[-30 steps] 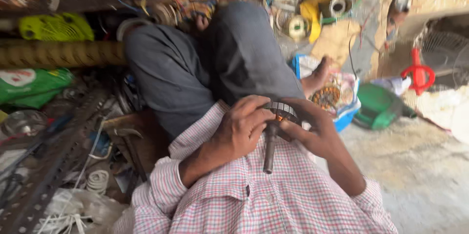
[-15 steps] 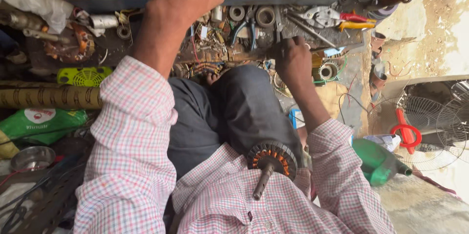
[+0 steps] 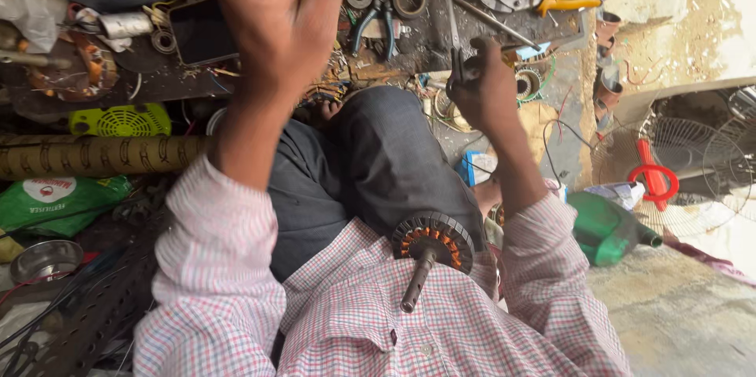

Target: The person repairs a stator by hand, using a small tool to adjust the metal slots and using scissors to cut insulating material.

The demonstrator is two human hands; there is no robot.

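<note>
The motor stator (image 3: 434, 240) — a dark ring with copper windings and a steel shaft — lies in the lap at 6 o'clock, while the right hand (image 3: 482, 90) grips scissors (image 3: 457, 46) at 1 o'clock and the left hand (image 3: 276, 15) reaches open at 11 o'clock.

Your shirt sleeve (image 3: 213, 267) shows a pink-and-white check, your trousers (image 3: 378, 164) are grey, and the motor rotor (image 3: 433, 242) carries orange copper windings.
</note>
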